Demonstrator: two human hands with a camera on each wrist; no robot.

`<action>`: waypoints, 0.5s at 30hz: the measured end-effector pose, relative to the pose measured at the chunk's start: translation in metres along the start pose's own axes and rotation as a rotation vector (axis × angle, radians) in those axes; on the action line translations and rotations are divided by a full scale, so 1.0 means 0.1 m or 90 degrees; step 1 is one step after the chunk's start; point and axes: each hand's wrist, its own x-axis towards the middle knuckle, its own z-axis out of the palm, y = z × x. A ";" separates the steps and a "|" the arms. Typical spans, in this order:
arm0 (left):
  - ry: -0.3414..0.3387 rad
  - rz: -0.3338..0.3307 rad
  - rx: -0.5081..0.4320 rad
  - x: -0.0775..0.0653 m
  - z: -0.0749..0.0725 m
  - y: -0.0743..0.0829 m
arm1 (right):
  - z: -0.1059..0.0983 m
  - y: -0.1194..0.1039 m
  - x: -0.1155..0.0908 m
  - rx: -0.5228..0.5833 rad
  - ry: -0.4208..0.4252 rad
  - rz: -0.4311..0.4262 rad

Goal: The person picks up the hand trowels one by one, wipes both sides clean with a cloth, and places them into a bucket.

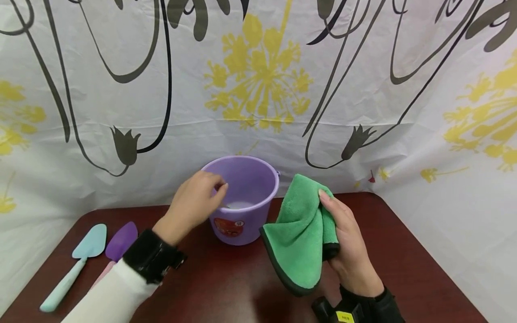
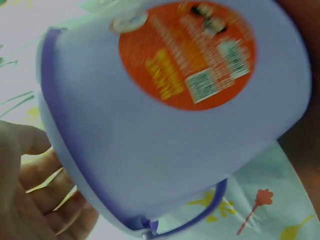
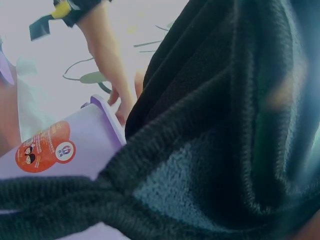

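Note:
A purple bucket (image 1: 242,226) with a red-orange label (image 2: 190,60) stands upright on the table. My left hand (image 1: 198,193) is over its near left rim, fingers dipping toward the inside. The left wrist view shows those fingers (image 2: 47,195) loosely bent beside the rim, with nothing seen in them; the rim hides part of them. To the right of the bucket, my right hand (image 1: 349,237) grips a green cloth (image 1: 300,237) with black edging, held above the table, thumb on top. Dark folds of the cloth (image 3: 185,125) fill much of the right wrist view.
At the table's left lie a light blue trowel (image 1: 89,242) and a purple trowel (image 1: 121,240) with a pink handle, partly behind my left sleeve (image 1: 117,291). A patterned white curtain (image 1: 258,134) hangs right behind the dark red table (image 1: 230,282). The bucket's handle (image 2: 210,207) hangs at its side.

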 end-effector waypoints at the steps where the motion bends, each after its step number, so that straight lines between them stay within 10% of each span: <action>1: 0.030 0.012 0.006 -0.09 -0.01 0.00 | 0.01 0.00 0.00 0.001 0.000 0.002; 10: 0.165 -0.025 0.024 -0.87 -0.17 -0.12 | 0.05 0.00 0.00 -0.006 0.012 0.000; 15: 0.163 -0.099 0.022 -1.17 -0.26 -0.35 | 0.07 0.00 0.00 -0.015 0.019 0.007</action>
